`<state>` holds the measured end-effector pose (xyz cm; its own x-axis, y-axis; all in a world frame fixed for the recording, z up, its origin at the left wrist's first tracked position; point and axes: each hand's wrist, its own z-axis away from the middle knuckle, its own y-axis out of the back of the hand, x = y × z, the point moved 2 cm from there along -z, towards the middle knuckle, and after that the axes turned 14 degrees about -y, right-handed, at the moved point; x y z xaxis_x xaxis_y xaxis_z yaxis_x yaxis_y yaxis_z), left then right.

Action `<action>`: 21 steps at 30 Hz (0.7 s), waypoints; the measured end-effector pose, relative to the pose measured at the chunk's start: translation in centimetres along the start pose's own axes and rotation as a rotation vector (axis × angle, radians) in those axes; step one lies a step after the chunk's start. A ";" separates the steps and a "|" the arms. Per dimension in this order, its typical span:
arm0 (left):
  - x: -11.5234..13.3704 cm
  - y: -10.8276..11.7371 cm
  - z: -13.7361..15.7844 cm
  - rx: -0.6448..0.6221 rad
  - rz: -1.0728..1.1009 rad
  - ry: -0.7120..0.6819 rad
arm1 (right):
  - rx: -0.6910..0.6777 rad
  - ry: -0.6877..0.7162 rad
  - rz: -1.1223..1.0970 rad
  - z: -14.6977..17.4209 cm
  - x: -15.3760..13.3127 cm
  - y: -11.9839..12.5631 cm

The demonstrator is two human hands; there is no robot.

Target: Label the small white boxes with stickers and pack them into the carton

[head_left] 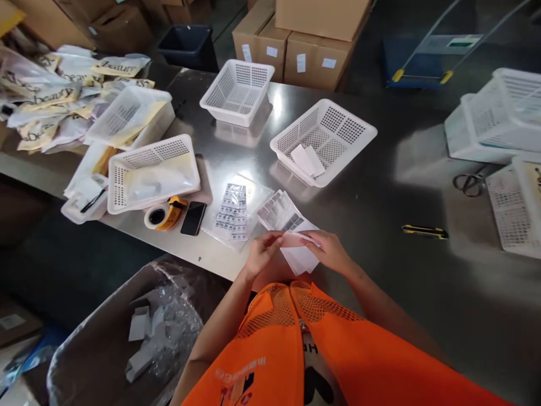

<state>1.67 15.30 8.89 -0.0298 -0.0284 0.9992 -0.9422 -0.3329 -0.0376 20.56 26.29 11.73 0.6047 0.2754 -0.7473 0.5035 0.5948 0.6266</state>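
My left hand (262,252) and my right hand (328,250) are close together at the table's near edge. Between them they pinch a white paper sheet (301,258), left fingertips on one end and right fingers on the other. Just beyond lie printed paper slips (279,210) with grey and dark patches, partly covered by the sheet. Left of my hands, a clear plastic bag (258,197) lies flat with printed label strips (232,211) on it. Farther off, a white perforated basket (359,138) contains a few white paper pieces (307,160).
On the left are a phone (193,218), a tape dispenser (165,214), white baskets (154,177) and heaped packages (46,96). An empty basket (236,93) stands at the back. Rightward lie a utility knife (424,232) and scissors (470,183). A lined bin (97,338) stands below left.
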 end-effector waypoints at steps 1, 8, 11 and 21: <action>-0.9 1.3 0.0 0.085 -0.070 0.010 | 0.054 -0.046 -0.054 -0.1 0.3 -0.5; -9.1 10.8 -2.3 0.520 -0.446 0.192 | 0.325 -0.550 -0.647 -2.7 1.0 -2.7; -11.8 12.6 -4.2 0.392 -0.440 0.321 | 0.499 -0.630 -0.852 -4.6 0.6 -3.4; -13.1 7.9 -2.8 -0.048 -0.720 0.209 | 0.777 0.308 0.063 -7.6 -7.7 -8.0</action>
<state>-6.33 15.65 -4.46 0.5412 0.3618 0.7590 -0.7662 -0.1598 0.6225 7.14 25.17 10.81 0.5075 0.5519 -0.6617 0.8245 -0.0879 0.5590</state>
